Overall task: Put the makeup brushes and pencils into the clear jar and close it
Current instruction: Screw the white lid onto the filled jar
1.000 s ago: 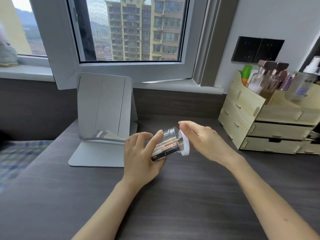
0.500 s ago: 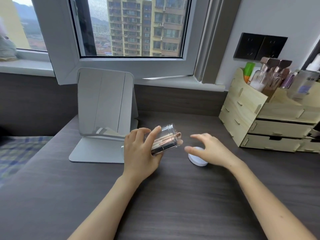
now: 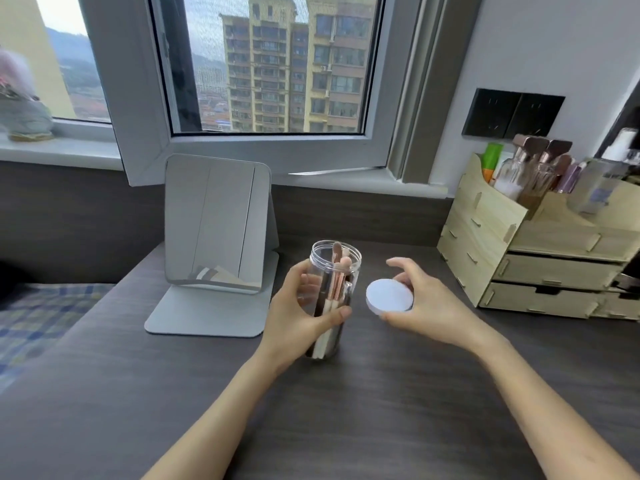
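Note:
The clear jar (image 3: 334,261) stands upright on the dark desk (image 3: 346,410) with its mouth open. Several makeup brushes and pencils (image 3: 336,292) with pink and white handles stand inside it, tips near the rim. My left hand (image 3: 298,317) is wrapped around the jar's left side and front, thumb across the front. My right hand (image 3: 426,303) holds the round white lid (image 3: 389,295) by its edge, just right of the jar and about level with its middle, tilted toward me.
A folding stand mirror (image 3: 216,223) sits behind and left of the jar. A wooden drawer organiser (image 3: 519,258) with bottles and brushes fills the right back corner. The window sill runs along the back. A checked blanket (image 3: 41,317) lies at the desk's left edge.
The jar was tilted on its side in my left hand; now it stands upright on the desk. My right hand set the lid down, then picked it up again beside the jar.

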Demonstrator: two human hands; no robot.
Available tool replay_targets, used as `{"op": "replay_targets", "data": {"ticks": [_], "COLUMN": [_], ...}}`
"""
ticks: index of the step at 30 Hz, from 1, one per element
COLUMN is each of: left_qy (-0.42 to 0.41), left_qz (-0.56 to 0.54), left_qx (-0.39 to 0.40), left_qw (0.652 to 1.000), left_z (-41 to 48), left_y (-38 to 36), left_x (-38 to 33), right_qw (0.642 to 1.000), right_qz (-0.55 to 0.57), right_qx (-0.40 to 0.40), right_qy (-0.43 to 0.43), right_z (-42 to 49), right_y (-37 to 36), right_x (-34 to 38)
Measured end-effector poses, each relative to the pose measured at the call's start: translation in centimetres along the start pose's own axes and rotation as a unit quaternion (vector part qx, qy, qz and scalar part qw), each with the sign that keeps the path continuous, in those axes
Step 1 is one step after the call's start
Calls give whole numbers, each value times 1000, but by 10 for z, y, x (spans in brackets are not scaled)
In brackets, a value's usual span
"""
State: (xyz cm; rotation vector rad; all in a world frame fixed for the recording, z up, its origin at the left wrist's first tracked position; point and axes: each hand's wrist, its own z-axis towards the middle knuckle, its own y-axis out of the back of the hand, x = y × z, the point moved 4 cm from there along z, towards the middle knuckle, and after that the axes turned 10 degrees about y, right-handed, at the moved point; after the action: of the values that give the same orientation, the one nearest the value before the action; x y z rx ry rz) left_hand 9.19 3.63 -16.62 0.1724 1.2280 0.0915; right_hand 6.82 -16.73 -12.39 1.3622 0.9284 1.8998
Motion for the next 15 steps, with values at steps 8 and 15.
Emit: {"op": "replay_targets", "data": {"ticks": [8,15], "left_qy": [-9,-31], "left_qz": [24,47], "left_qx": [42,64], "left_qw": [999,996], "left_z": [-1,-2], "left_y": [-2,-2], "left_x": [-2,-13], "right_qw": [994,986], "right_qz": [20,39], "right_qx": [34,69], "right_qy": [101,145], "right_z": [9,35], "right_y": [42,41], "right_x": [67,95]}}
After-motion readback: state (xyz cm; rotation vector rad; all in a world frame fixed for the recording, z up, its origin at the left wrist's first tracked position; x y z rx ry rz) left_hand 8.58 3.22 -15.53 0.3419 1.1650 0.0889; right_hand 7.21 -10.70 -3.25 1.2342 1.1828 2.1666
